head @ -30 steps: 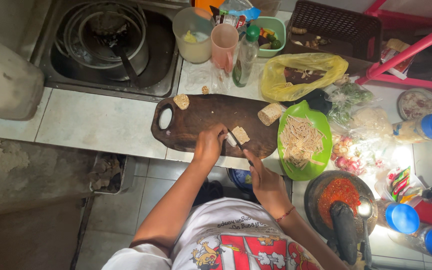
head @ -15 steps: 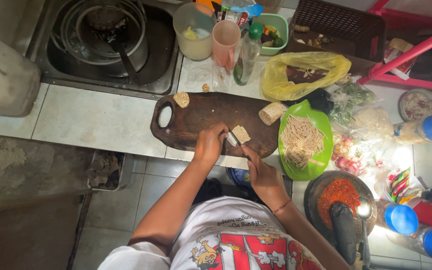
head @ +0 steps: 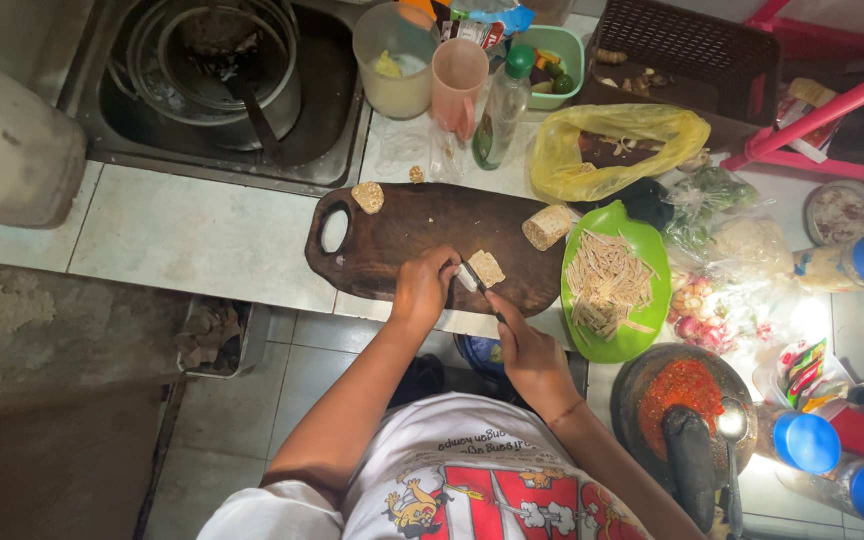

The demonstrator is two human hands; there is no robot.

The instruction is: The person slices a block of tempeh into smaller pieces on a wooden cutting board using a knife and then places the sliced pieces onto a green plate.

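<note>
Head view, looking straight down. Left hand [head: 424,285] sits mid-frame on the dark wooden cutting board [head: 402,230], fingers curled and pressed down on a small pale tempeh piece [head: 486,268] near the board's lower edge. Right hand [head: 527,350], just below the board edge, has its grip closed around a knife [head: 476,281] handle; blade angles up-left, tip touching the piece right beside the left fingertips. More tempeh on the board: a thick chunk [head: 547,227] at its right end, a small bit [head: 368,197] at upper left near the handle hole. Cut strips piled on the green plate [head: 642,310] just right of the board. Stone mortar [head: 632,385] with red chili paste and a pestle at lower right. Sink with pot [head: 217,70] upper left, cups and a bottle at top centre, yellow bag [head: 562,150] upper right.

Risks, as judgement: blade is very close to the left fingertips, so a slip on the small piece could nick them. The piece lies near the board's lower edge, which overhangs the bench slightly; a hard push could send it to the floor.
</note>
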